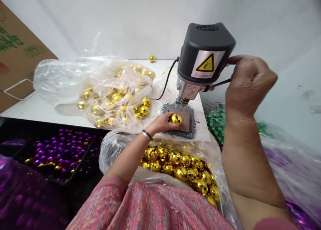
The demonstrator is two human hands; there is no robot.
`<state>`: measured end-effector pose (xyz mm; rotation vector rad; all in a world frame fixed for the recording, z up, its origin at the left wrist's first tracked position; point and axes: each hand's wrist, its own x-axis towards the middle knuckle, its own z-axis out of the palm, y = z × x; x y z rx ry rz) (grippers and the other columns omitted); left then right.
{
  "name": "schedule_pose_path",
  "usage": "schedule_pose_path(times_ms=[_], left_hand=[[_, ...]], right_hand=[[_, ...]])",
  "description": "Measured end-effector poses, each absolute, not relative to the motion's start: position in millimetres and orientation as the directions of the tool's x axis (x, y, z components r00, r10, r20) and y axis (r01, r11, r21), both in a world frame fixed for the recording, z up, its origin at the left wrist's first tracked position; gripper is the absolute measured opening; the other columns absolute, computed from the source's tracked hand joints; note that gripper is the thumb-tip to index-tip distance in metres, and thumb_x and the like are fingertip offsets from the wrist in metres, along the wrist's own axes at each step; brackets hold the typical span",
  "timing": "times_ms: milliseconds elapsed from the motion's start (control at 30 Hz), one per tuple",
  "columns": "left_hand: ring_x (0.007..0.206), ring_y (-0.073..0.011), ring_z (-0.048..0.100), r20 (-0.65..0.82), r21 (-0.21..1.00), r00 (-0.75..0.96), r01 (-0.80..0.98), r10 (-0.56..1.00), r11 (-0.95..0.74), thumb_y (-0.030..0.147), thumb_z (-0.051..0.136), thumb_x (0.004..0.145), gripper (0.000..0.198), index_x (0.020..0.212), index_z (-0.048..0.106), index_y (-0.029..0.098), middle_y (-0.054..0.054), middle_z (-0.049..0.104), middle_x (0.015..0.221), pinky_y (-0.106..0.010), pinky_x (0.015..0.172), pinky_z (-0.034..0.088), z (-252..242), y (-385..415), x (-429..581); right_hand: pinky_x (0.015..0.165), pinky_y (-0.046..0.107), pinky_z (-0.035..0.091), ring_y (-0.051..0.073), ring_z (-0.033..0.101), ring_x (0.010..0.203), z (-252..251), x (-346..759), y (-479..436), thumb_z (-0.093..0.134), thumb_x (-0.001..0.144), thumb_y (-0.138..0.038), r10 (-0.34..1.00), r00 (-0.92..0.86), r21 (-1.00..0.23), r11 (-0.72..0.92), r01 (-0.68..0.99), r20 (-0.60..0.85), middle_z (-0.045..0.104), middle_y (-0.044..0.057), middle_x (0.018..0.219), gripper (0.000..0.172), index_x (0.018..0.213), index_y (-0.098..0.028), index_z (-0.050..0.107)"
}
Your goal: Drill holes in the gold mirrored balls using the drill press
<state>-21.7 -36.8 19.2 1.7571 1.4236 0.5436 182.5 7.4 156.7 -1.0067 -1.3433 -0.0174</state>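
Pink sleeve nearest, bag of gold balls beyond. Left hand fingers wrapped round gold ball, over drill base. Ball likely light, slippery, fragile; hold by sides. Right hand closed on drill lever.

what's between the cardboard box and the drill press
In the head view, a clear plastic bag of gold baubles lies on the white table between the cardboard box and the drill press.
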Motion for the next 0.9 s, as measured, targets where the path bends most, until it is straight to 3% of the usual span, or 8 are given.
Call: schedule_pose_path(times_ms=[100,167,267,333,400,533,767,900], left_hand=[[0.085,-0.021,0.07,-0.273,0.755,0.433,0.65,0.859,-0.087,0.04,0.089,0.06,0.06,0.115,0.075,0.021,-0.004,0.079,0.1,-0.027,0.075,0.051,34,-54,-56],[0.09,-0.0217,0.07,-0.281,0.726,0.382,0.685,0.88,-0.065,0.043,0.086,0.067,0.058,0.119,0.074,0.021,-0.007,0.079,0.107,-0.027,0.079,0.051,42,-57,-79],[0.101,-0.0269,0.07,-0.134,0.524,-0.011,0.848,0.991,0.08,0.04,0.058,0.093,0.041,0.119,0.074,0.014,-0.015,0.077,0.114,-0.034,0.089,0.051,49,-44,-101],[0.106,-0.0321,0.069,-0.053,0.33,-0.243,0.911,0.969,0.247,0.035,0.048,0.096,0.042,0.116,0.075,0.01,-0.02,0.076,0.115,-0.039,0.092,0.051,49,-31,-108],[0.109,-0.036,0.069,-0.113,0.187,-0.336,0.917,0.935,0.352,0.037,0.05,0.094,0.043,0.115,0.075,0.008,-0.023,0.075,0.117,-0.041,0.092,0.052,47,-17,-109],[0.113,-0.0379,0.069,-0.28,0.064,-0.311,0.938,0.908,0.342,0.047,0.052,0.091,0.05,0.115,0.074,0.009,-0.024,0.073,0.123,-0.04,0.092,0.053,44,-4,-105],[0.113,-0.0358,0.07,-0.254,0.003,-0.107,0.994,0.961,0.111,0.039,0.066,0.08,0.062,0.135,0.056,0.012,-0.022,0.073,0.122,-0.038,0.09,0.053,41,-18,-91],[0.104,-0.0354,0.071,-0.243,-0.045,0.043,0.997,0.969,-0.055,0.032,0.067,0.078,0.037,0.11,0.069,0.013,-0.02,0.075,0.11,-0.036,0.084,0.051,40,-26,-93]], right_hand=[[0.075,0.025,0.049,0.011,0.071,0.081,155,184,8,0.039,0.091,-0.012,0.518,0.282,-0.58,0.609,0.542,0.808,0.076,0.007,0.084,0.04,0.092,-0.007,0.079],[0.077,0.026,0.049,0.013,0.072,0.086,150,185,7,0.04,0.092,-0.012,0.513,0.282,-0.576,0.612,0.542,0.811,0.076,0.007,0.087,0.04,0.092,-0.008,0.079],[0.075,0.026,0.048,0.012,0.071,0.084,145,185,7,0.041,0.092,-0.012,0.506,0.289,-0.575,0.616,0.539,0.813,0.076,0.007,0.088,0.039,0.091,-0.009,0.079],[0.072,0.025,0.046,0.01,0.069,0.079,144,185,8,0.041,0.092,-0.013,0.497,0.285,-0.565,0.617,0.548,0.819,0.077,0.006,0.088,0.038,0.09,-0.009,0.079],[0.072,0.025,0.045,0.01,0.068,0.078,144,186,6,0.04,0.094,-0.016,0.488,0.268,-0.546,0.622,0.561,0.831,0.077,0.006,0.089,0.038,0.091,-0.01,0.078],[0.075,0.027,0.048,0.01,0.068,0.082,142,188,3,0.041,0.097,-0.024,0.497,0.226,-0.529,0.638,0.559,0.838,0.075,0.005,0.09,0.038,0.097,-0.011,0.077],[0.078,0.024,0.05,0.008,0.066,0.08,141,184,-1,0.04,0.097,-0.024,0.509,0.243,-0.552,0.641,0.533,0.826,0.076,0.003,0.091,0.037,0.097,-0.013,0.076],[0.077,0.022,0.048,0.008,0.064,0.078,150,180,-1,0.045,0.093,-0.019,0.558,0.3,-0.625,0.594,0.507,0.774,0.076,0.005,0.088,0.031,0.093,-0.012,0.075]])
